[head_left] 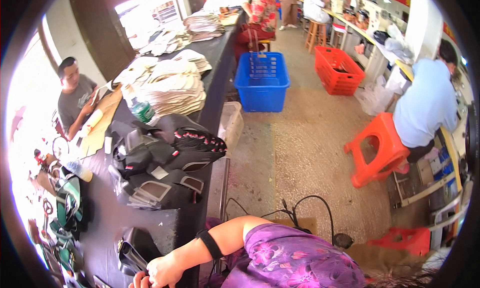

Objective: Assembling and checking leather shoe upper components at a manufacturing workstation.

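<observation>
My right hand [164, 272] is low in the picture, over the dark table, its fingers curled and closed. The lower edge of the view cuts off part of them, so what they hold cannot be made out. Against the knuckles lies a folded black piece [136, 249] with a smooth, leather-like surface and an open, hollow side. A black band [210, 244] circles my forearm below a purple flowered sleeve [295, 258]. My left hand cannot be picked out. Farther up the table sits a heap of black stitched pieces [170, 153], some with grey linings and red-white trim.
Stacks of cream flat pieces [172, 88] and a green-labelled bottle [142, 110] stand farther along the table. A person [77, 95] sits across it. Blue [261, 95] and red [339, 78] crates, cables [320, 200] and an orange stool [377, 148] with a seated worker occupy the aisle.
</observation>
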Motion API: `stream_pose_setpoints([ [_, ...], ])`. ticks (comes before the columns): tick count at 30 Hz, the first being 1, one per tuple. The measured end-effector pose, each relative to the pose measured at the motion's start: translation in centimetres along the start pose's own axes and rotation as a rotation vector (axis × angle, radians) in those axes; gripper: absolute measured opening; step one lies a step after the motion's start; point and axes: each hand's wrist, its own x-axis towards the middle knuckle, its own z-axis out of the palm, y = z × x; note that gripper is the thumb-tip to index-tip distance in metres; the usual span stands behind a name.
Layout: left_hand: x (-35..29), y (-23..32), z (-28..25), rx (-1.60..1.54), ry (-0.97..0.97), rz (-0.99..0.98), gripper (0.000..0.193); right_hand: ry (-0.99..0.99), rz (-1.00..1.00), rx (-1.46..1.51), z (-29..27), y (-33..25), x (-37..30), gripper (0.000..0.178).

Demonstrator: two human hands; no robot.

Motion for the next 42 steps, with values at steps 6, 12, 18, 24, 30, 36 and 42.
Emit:
stream_pose_setpoints([
  [6, 2.4, 3.0, -2.0, -0.504, -0.138, -0.91, 0.032, 0.091, 0.1, 0.192, -3.3, -0.3, -1.4, 0.05],
  [12, 3.0, 2.7, -2.5, -0.707, -0.18, -0.941, 0.034, 0.103, 0.21, 0.225, -3.9, 1.3, -2.3, 0.055],
  [18, 1.7, 4.1, -2.5, -0.718, -0.128, -0.998, 0.034, -0.06, 0.027, 0.184, -3.8, 1.5, -1.3, 0.037],
  [24, 1.0, 3.6, -2.1, -0.781, -0.086, -1.0, 0.03, 0.12, 0.058, 0.351, -3.2, 1.9, -1.8, 0.029],
  [30, 0.8, 2.7, -2.2, -0.762, -0.105, -0.893, 0.034, 0.092, 0.016, 0.347, -3.0, 2.3, -1.6, 0.022],
  [36, 0.5, 2.0, -2.3, -0.802, -0.15, -0.909, 0.034, 0.079, 0.105, 0.369, -3.4, 2.2, -1.6, 0.018],
  [42, 1.1, 1.4, -2.2, -0.802, -0.077, -0.905, 0.03, 0.066, 0.09, 0.439, -5.0, 2.0, -1.4, 0.018],
])
